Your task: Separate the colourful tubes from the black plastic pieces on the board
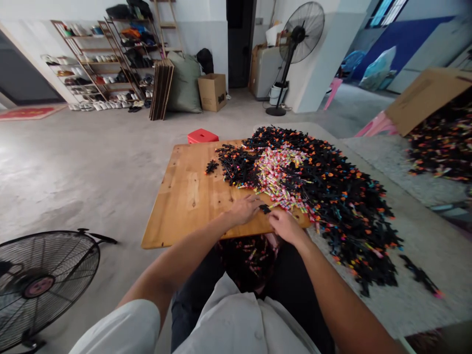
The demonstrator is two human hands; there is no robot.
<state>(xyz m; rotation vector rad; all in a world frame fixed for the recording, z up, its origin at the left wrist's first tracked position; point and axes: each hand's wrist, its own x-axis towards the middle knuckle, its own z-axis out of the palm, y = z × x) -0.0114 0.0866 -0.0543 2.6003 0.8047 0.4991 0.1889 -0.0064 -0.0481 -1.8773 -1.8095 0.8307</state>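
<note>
Close to the near edge of a wooden table [184,216], my left hand [243,210] and my right hand [286,226] come together over a small black toy gun [264,209]. Both hands have their fingers closed on it, one from each side; the fingertips are partly hidden. Just beyond them lies a heap of small wrapped candy tubes [282,172], pink, white and yellow. Around it spreads a large pile of black toy guns [339,191] with orange and blue bits. A small black toy gun cluster [211,167] lies apart on the wood.
Below the table edge, between my knees, is a container filled with dark toys and candy tubes [250,253]. A floor fan [40,285] stands at left. A red stool [202,135] is behind the table. At right, a tipped cardboard box [424,98] holds more toys.
</note>
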